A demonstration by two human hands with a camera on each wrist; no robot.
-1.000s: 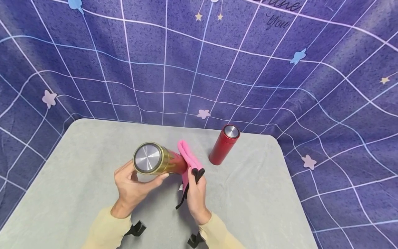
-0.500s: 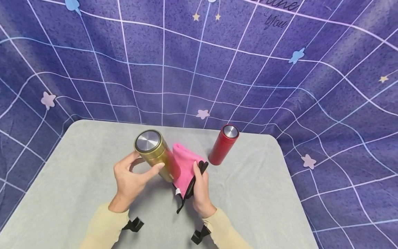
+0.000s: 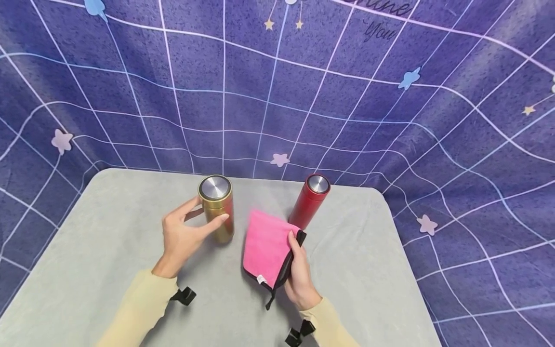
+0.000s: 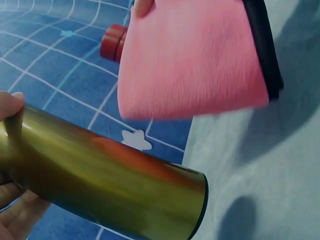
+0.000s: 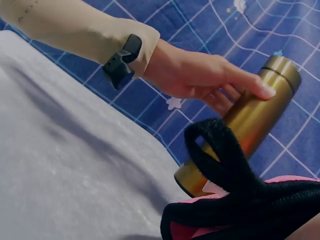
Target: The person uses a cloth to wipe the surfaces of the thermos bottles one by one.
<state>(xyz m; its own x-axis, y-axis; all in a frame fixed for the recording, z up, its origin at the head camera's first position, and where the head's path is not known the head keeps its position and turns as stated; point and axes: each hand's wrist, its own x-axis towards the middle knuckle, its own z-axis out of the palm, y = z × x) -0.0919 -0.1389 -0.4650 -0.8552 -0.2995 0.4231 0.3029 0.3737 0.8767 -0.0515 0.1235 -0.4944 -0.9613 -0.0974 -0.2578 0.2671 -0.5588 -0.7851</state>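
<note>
My left hand (image 3: 183, 240) grips a gold thermos flask (image 3: 222, 225) with a silver lid, thumb on one side and fingers round the other. In the head view the flask stands nearly upright; the left wrist view shows its base (image 4: 192, 205) held above the table, its shadow apart from it. A pink cloth (image 3: 266, 248) with black edging, a white tag and a black loop (image 5: 227, 165) hangs folded from my right hand (image 3: 301, 279), which pinches it by its right edge. Red reflections show on the flask's side, which is apart from the cloth.
A red thermos flask (image 3: 309, 202) with a silver lid stands on the table behind the cloth, its foot partly covered by it. The grey-covered table (image 3: 360, 270) ends at a purple-blue curtain (image 3: 243, 96) with grid lines and stars.
The gold flask has tilted upright and moved away from me, coming off the cloth. My right hand has drawn the cloth right and towards me, and its broad face now shows.
</note>
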